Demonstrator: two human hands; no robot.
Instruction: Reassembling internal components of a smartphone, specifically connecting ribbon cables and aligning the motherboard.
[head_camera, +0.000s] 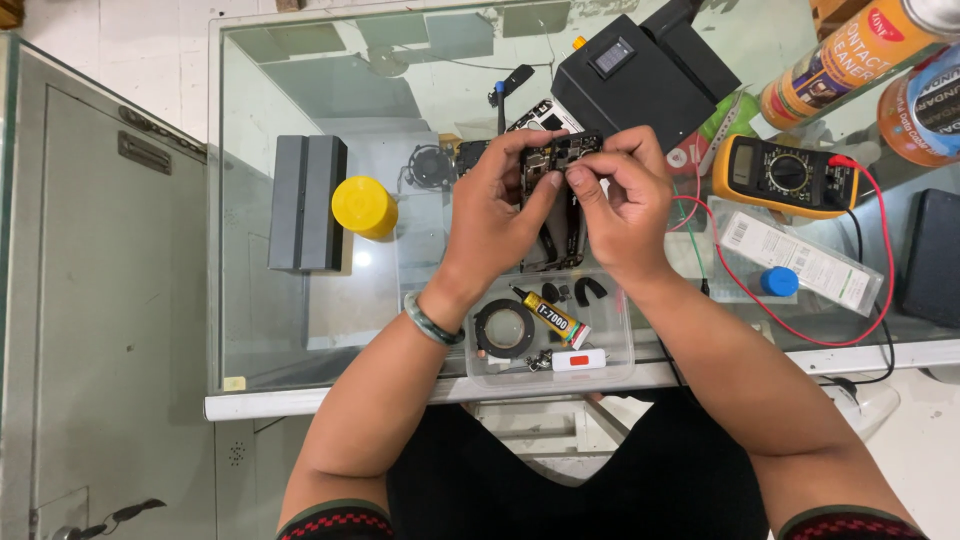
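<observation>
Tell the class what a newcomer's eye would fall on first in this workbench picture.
At centre, the left hand and right hand together hold an opened phone with its dark circuit board exposed, above a glass table. A bright yellow cap stands out to the left. A yellow multimeter with a looping red lead lies to the right.

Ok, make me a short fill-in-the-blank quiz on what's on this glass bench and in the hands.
1. Both hands, left hand and right hand, hold an opened ____ with its circuit board showing.
2. The round cap beside the grey block is ____.
3. The multimeter has a ____ casing.
4. The glue tube lies in a clear plastic ____.

Missing words: phone; yellow; yellow; tray
</observation>
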